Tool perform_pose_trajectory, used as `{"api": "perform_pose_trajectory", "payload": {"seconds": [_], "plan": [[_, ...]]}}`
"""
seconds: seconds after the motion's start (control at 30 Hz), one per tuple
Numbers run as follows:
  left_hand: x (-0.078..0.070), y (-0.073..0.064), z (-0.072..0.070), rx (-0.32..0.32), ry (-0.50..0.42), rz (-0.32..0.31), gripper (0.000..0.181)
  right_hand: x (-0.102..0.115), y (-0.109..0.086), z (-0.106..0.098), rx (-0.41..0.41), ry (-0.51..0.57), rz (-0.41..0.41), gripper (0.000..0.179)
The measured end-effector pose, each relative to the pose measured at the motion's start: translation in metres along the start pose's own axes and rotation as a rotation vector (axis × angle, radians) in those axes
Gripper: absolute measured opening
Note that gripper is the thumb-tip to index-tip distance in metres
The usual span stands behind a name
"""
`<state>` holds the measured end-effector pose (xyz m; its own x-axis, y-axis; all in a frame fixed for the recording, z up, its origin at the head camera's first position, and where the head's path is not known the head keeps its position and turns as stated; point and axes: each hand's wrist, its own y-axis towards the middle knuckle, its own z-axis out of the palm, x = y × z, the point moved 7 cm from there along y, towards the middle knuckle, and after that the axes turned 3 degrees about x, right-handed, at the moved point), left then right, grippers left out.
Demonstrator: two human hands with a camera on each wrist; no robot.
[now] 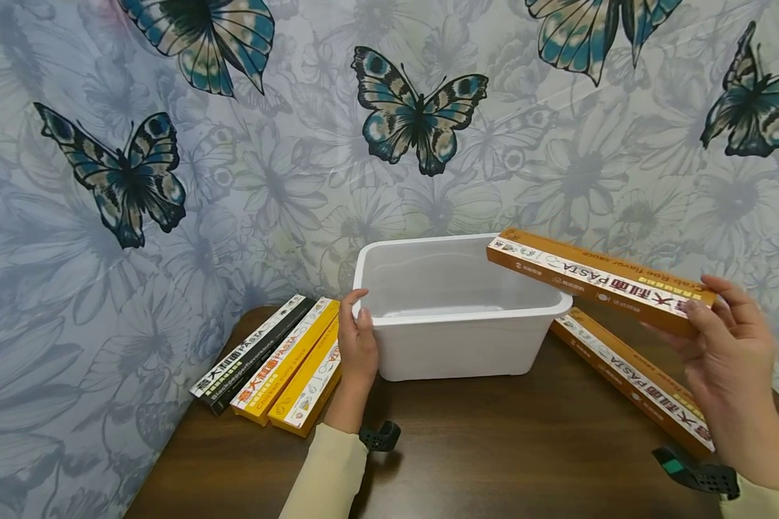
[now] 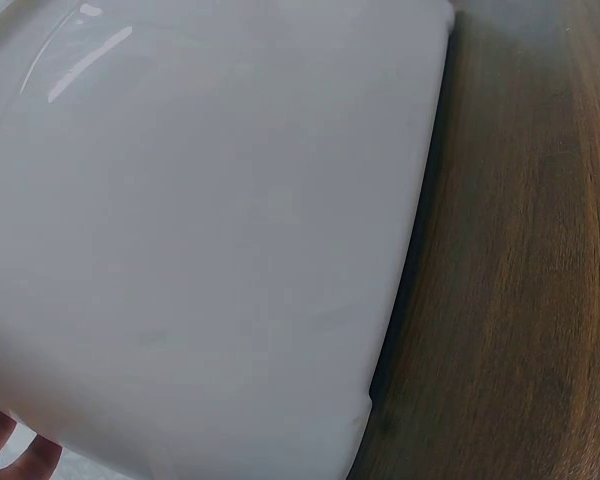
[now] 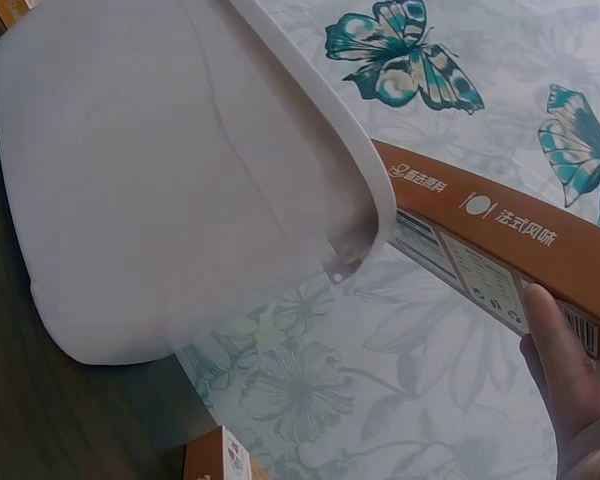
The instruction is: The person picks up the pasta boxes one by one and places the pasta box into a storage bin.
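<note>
My right hand (image 1: 730,346) grips one end of an orange-brown pasta box (image 1: 597,277). The box's far end hangs over the right rim of a white plastic tub (image 1: 454,346); in the right wrist view the box (image 3: 500,235) passes behind the tub's rim. My left hand (image 1: 358,339) holds the tub at its left end, fingers and thumb at the rim corner. Only some left fingertips (image 2: 30,462) show in the left wrist view, beside the tub wall (image 2: 210,230). The part of the tub's floor that shows is bare.
Left of the tub lie a black pasta box (image 1: 249,353) and two yellow ones (image 1: 285,360), side by side. Another orange-brown pasta box (image 1: 630,375) lies on the brown table (image 1: 467,454) at the right, partly behind my right hand. A butterfly-patterned wall (image 1: 422,202) stands behind.
</note>
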<state>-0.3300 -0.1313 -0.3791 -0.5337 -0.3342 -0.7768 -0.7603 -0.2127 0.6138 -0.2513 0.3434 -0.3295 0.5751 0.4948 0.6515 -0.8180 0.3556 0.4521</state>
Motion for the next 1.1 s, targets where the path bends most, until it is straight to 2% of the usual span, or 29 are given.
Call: {"api": "perform_pose_trajectory", "payload": {"seconds": [0.37, 0.47, 0.67, 0.73, 0.97, 1.1], "plan": [[0.001, 0.0, -0.001, -0.007, -0.012, 0.008, 0.041, -0.018, 0.005, 0.012, 0.092, 0.085, 0.113, 0.045], [0.001, -0.001, -0.001, -0.005, -0.012, 0.001, 0.041, -0.021, 0.007, 0.014, 0.127, 0.027, 0.134, 0.046], [0.001, -0.001, -0.001, -0.001, -0.008, 0.0, 0.042, -0.026, 0.015, 0.016, 0.158, -0.239, 0.137, 0.046], [0.001, -0.001, 0.0, -0.001, -0.01, 0.001, 0.042, -0.029, 0.018, 0.017, 0.16, -0.273, 0.145, 0.045], [0.002, -0.001, 0.001, 0.002, -0.01, -0.01, 0.042, -0.037, 0.026, 0.021, 0.192, -0.29, 0.17, 0.045], [0.001, -0.001, -0.001, -0.005, -0.003, -0.006, 0.042, -0.041, 0.032, 0.025, 0.207, -0.429, 0.166, 0.045]]}}
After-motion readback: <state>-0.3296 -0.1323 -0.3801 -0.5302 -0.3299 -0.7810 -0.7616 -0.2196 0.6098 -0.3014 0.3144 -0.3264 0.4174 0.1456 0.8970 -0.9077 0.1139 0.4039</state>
